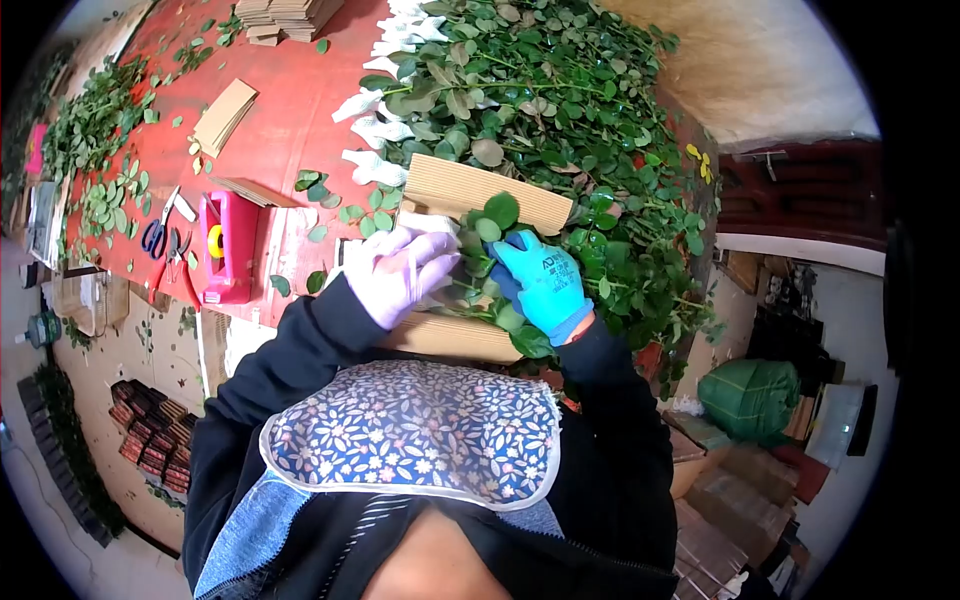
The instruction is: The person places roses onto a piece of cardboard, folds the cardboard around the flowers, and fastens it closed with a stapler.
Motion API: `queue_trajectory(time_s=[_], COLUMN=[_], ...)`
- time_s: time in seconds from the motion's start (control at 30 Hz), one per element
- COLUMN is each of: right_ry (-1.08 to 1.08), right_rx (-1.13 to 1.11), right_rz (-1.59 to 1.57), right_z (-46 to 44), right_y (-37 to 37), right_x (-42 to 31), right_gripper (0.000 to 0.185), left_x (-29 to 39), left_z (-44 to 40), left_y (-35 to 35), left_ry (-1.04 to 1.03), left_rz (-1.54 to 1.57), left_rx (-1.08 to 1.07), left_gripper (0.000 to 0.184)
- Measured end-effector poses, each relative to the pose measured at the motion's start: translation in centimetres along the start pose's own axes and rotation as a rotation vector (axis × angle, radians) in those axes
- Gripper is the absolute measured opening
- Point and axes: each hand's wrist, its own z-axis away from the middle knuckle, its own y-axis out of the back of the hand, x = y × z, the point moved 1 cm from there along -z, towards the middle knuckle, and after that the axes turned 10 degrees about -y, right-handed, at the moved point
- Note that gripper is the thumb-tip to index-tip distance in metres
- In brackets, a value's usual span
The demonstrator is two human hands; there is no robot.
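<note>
My left hand [405, 270], in a pale purple glove, is closed over the white-netted end of a bunch of leafy flower stems [497, 215]. Its fingers hide most of that end. My right hand [545, 280], in a bright blue glove with dark fingers, is wrapped round the leafy part of the same bunch. Corrugated cardboard [485, 190] lies behind the bunch, and another cardboard strip [455, 337] shows in front. Just beyond is a big pile of leafy stems [540, 110], with white-netted heads [375, 165] along its left side.
On the red table [290, 110] stand a pink tape dispenser [227, 250], scissors [165, 222], red-handled pruners [175, 275], cardboard pieces [224, 117] and a cardboard stack [285, 18]. Loose leaves [118, 200] lie at left. A green sack [748, 400] sits on the floor at right.
</note>
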Motion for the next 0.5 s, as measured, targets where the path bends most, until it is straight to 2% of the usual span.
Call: queue_trajectory(time_s=[0.07, 0.13, 0.2, 0.27, 0.3, 0.4, 0.43, 0.5], right_ry=[-0.045, -0.069, -0.094, -0.079, -0.082, -0.087, -0.097, -0.063], right_rx=[-0.038, -0.064, -0.107, -0.018, 0.046, 0.137, 0.138, 0.188], right_rz=[0.006, -0.026, -0.066, -0.200, -0.249, -0.292, -0.248, -0.207], right_z=[0.0, -0.4, -0.7, -0.8, -0.6, -0.6, -0.8, -0.4], right_y=[0.1, 0.1, 0.9, 1.3, 1.2, 1.3, 0.8, 1.2], right_x=[0.0, 0.0, 0.5, 1.0, 1.3, 1.9, 2.2, 1.5], right_gripper=[0.030, 0.027, 0.022, 0.018, 0.018, 0.018, 0.018, 0.018], left_x=[-0.6, -0.7, -1.2, -1.4, -1.6, -1.6, -2.0, -1.9], left_z=[-0.2, 0.0, 0.9, 1.0, 1.4, 0.7, 0.6, 0.4], left_y=[-0.1, 0.4, -0.1, 0.2, 0.2, -0.6, -1.6, -2.6], left_ry=[0.053, -0.120, -0.155, -0.233, -0.198, -0.159, -0.139, -0.117], left_rz=[0.071, -0.054, -0.026, 0.067, 0.070, -0.045, -0.057, -0.054], left_rx=[0.018, 0.012, 0.046, 0.138, 0.055, 0.000, -0.116, -0.171], left_gripper=[0.033, 0.032, 0.033, 0.035, 0.042, 0.049, 0.055, 0.054])
